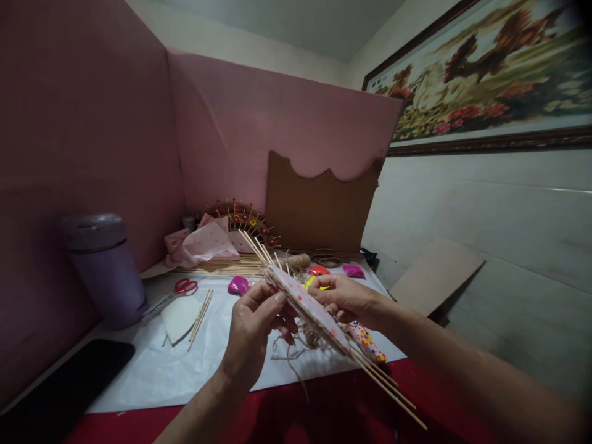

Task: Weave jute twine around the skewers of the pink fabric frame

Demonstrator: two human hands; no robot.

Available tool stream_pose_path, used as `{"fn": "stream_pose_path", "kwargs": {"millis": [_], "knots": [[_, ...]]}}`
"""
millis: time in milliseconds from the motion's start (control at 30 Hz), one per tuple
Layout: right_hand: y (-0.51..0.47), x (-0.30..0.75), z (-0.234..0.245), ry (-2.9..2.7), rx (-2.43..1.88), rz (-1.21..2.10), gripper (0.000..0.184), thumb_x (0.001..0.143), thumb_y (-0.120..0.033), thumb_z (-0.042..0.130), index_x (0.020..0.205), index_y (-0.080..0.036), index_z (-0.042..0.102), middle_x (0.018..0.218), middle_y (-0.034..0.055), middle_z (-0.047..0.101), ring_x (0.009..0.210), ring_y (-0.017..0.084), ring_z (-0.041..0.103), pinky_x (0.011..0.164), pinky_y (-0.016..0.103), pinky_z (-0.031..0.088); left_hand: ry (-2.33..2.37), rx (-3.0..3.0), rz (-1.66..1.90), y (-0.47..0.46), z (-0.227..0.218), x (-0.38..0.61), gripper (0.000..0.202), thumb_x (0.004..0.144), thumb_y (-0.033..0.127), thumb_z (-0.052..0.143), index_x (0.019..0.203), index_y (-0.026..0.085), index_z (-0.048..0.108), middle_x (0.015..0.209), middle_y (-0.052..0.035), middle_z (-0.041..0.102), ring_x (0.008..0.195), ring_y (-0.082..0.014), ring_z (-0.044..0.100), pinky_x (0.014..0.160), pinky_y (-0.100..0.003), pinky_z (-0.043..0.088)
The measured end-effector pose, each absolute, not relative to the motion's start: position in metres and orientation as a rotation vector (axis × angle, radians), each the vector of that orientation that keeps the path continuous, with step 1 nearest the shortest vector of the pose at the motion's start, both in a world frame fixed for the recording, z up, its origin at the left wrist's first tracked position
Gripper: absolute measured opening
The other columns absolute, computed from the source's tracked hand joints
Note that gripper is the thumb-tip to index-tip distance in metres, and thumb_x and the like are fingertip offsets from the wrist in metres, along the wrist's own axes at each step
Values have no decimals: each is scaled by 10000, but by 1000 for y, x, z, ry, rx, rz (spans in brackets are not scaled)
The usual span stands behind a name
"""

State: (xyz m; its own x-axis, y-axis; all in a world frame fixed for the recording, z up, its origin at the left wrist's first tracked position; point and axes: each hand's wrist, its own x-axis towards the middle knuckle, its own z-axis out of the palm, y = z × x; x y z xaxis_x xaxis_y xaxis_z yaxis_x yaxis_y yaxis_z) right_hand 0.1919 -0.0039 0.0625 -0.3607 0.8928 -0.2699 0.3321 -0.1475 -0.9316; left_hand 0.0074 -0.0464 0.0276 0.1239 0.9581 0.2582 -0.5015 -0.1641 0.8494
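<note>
Between my hands a flat piece covered in pink spotted fabric (319,308) is held up, tilted on edge. Thin wooden sticks (383,383) run through or along it and poke out past both ends. My left hand (257,317) grips its near left edge, the thumb pressed on it. My right hand (345,296) closes over the far upper edge, some fingertips hidden behind the piece. Beneath it lies a tangle of twine (312,336), beside a flower-patterned item (367,342) partly covered by the piece.
Red-handled scissors (185,285), a pale leaf-shaped cutout (180,319) and loose sticks (201,319) lie at left, near a purple tumbler (108,271) and a black phone-like slab (69,385). Behind stand a bundle of sticks (222,267), spotted fabric (203,242) and cut cardboard (319,209).
</note>
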Motion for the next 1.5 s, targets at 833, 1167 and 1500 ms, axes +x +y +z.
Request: {"fn": "stream_pose_path", "kwargs": {"millis": [833, 1167, 1500], "knots": [[5, 191, 65, -1649, -1290, 1478, 471, 674, -598, 690, 840, -169, 591, 567, -42, 457, 436, 41, 334, 419, 194, 155, 759, 1167, 1640, -42, 30, 4, 181, 741, 290, 679, 854, 169, 603, 780, -17, 621, 650, -141, 577, 463, -225, 476], [10, 166, 59, -1539, -1045, 1717, 419, 680, -532, 718, 777, -169, 532, 603, -43, 474, 441, 32, 325, 406, 181, 172, 880, 1064, 1810, -22, 25, -9, 495, 679, 348, 749, 1121, 212, 573, 1215, -76, 573, 1130, -196, 520, 891, -255, 435], [15, 146, 39, -1431, -1039, 1722, 502, 693, -616, 659, 882, -190, 475, 593, -79, 431, 426, 24, 308, 412, 172, 125, 728, 1023, 1624, -26, 26, -5, 594, 710, 369, 723, 1256, 268, 510, 1246, -96, 582, 1102, -243, 573, 842, -314, 509]]}}
